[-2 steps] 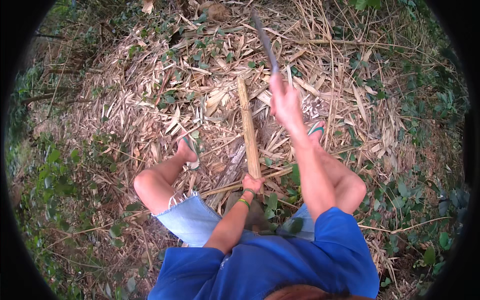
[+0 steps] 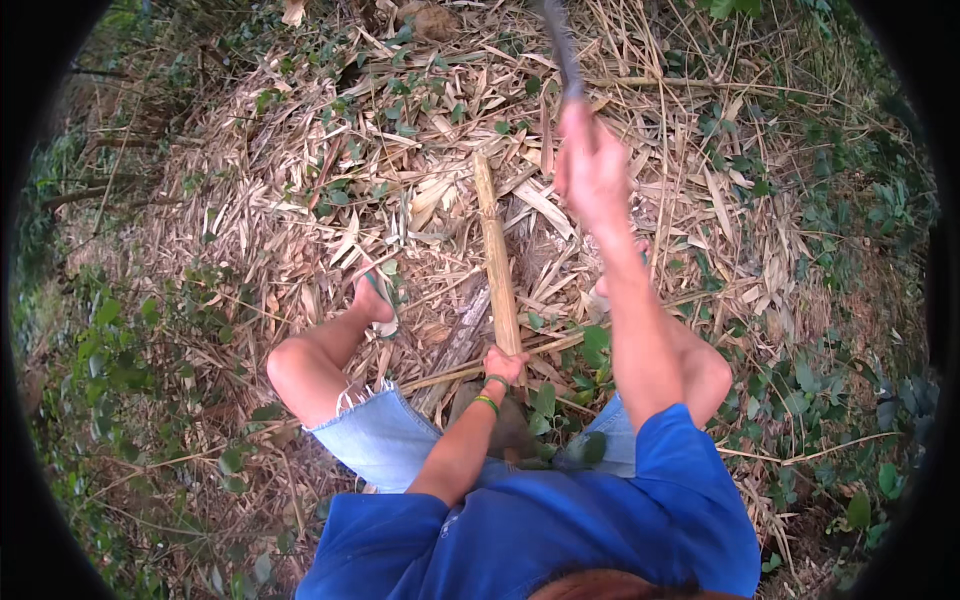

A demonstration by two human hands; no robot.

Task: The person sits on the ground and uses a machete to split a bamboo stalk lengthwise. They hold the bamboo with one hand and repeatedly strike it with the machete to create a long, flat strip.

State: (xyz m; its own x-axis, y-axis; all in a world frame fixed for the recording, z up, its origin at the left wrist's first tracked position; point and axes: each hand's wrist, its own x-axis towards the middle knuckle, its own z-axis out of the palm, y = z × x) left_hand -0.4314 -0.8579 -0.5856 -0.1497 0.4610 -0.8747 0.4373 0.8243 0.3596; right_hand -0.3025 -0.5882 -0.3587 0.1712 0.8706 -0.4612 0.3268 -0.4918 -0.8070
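My left hand (image 2: 505,366) is closed around the near end of a stripped wooden pole (image 2: 496,250), which points away from me between my feet. Above and to the right of the pole's far end, my right hand (image 2: 594,175) is raised and wrapped around the handle of a machete. The dark, long blade of the machete (image 2: 562,50) points away from me toward the upper edge, smeared by motion, and its tip runs out of the picture. Blade and pole are apart.
A weathered log (image 2: 462,340) lies under the pole, with a thin stick (image 2: 440,378) across it. Wood chips (image 2: 280,160) cover the ground. My left foot (image 2: 374,299) and right foot (image 2: 605,287) flank the pole. Leafy plants (image 2: 800,400) grow at both sides.
My right hand and the machete have moved up, toward the right and away from the pole. The left hand and the pole stay where they were.
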